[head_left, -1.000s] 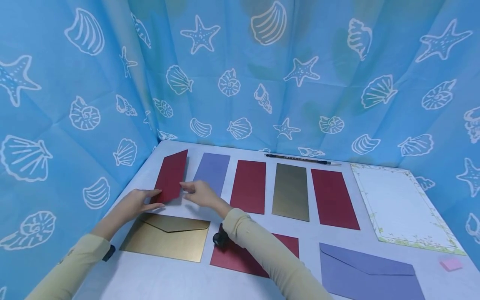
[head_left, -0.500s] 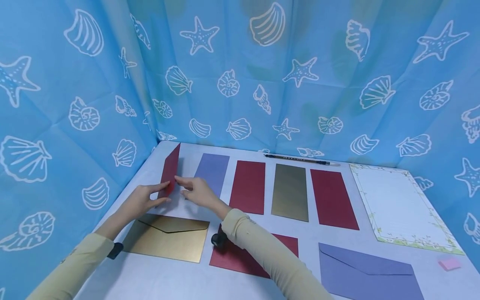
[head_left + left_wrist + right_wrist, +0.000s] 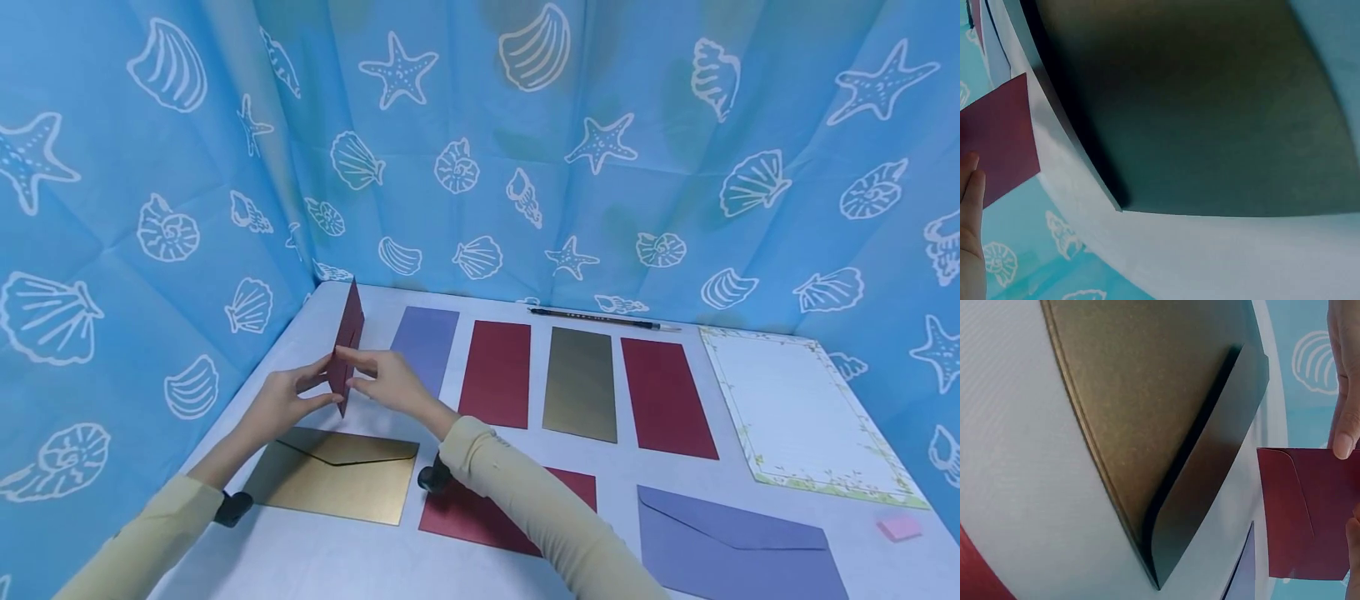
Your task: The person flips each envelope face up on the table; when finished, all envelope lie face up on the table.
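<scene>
A dark red envelope [image 3: 350,321] stands nearly edge-on above the far left of the table, held between both hands. My left hand [image 3: 288,398] grips its near left side, thumb low and fingers higher. My right hand [image 3: 393,379] pinches it from the right. The right wrist view shows the flap line on the red envelope [image 3: 1297,512]. Just nearer than the hands lies a gold envelope [image 3: 345,492], flap side up. Its flap [image 3: 1210,456] lifts slightly off the body in the right wrist view.
A purple envelope [image 3: 425,342], a red one [image 3: 495,375], a gold one [image 3: 581,383] and another red one [image 3: 667,398] lie in a row. In front are a red [image 3: 577,492] and a purple envelope [image 3: 735,542]. A brush [image 3: 592,317], bordered paper [image 3: 810,408] and pink block [image 3: 898,527] lie beyond.
The red envelope has turned from showing its broad plain face to nearly edge-on, with its flap side coming into view. My right hand has shifted slightly left, and both hands have closed in on it.
</scene>
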The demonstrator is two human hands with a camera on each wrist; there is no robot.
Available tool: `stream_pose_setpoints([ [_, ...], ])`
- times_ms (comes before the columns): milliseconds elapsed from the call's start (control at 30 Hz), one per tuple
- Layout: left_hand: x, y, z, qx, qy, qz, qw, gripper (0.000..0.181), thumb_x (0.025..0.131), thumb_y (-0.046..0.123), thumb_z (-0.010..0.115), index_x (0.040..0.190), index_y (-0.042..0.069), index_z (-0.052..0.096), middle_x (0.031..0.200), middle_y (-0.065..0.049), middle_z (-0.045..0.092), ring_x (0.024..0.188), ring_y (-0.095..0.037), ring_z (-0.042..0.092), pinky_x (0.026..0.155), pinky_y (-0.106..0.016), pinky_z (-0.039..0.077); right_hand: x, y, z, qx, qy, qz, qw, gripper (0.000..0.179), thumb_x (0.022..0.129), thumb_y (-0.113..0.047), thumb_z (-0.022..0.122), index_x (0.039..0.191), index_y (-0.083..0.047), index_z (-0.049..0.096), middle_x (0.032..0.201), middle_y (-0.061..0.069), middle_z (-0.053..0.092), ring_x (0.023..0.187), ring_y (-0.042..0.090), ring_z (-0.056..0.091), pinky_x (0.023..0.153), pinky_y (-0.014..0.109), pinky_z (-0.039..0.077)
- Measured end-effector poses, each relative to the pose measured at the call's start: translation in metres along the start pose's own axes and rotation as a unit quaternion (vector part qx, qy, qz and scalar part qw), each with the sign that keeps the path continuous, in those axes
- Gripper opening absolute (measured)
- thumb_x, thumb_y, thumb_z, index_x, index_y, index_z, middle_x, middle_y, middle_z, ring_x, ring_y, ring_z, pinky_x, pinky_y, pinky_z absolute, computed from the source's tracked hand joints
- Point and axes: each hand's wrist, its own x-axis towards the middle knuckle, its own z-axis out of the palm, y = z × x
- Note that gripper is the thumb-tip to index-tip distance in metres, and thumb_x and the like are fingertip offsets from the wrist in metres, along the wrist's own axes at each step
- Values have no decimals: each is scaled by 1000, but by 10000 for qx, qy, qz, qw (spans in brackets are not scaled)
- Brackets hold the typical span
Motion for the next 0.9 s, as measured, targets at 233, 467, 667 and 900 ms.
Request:
stream_pose_setpoints([
  [233, -7, 1, -7, 89, 411, 224, 9989, 78, 77, 6, 81, 145, 3, 42, 132, -24, 54, 113, -41, 58, 83, -48, 51, -1, 1, 4, 75, -268, 103, 9996, 53, 92, -8, 65, 143, -12, 48, 141, 5, 51, 123, 15, 53, 95, 22, 44],
  [467, -13, -3, -16, 123, 562, -5, 9983, 75, 78, 10, 81, 144, 6, 45, 132, -22, 55, 117, -42, 55, 84, -50, 50, -2, 10, 9, -36, -759, 254, 9968, 59, 90, -21, 70, 143, -12, 47, 142, 5, 49, 127, 14, 49, 97, 20, 42],
  [667, -17, -10, -22, -1, 539, -124, 9985, 71, 78, 8, 80, 142, 3, 47, 132, -23, 54, 119, -43, 53, 84, -53, 49, -4, 16, 11, -253, -1243, 484, 9907, 60, 91, -25, 69, 145, -12, 45, 145, 3, 47, 129, 13, 47, 99, 23, 41],
  [900, -22, -16, -32, 26, 476, -398, 9981, 65, 80, 11, 80, 137, 1, 52, 130, -24, 56, 119, -44, 53, 80, -51, 51, -5, 16, 11, -323, -1501, 588, 9864, 59, 91, -22, 68, 144, -9, 46, 144, 3, 47, 129, 14, 48, 99, 22, 41],
])
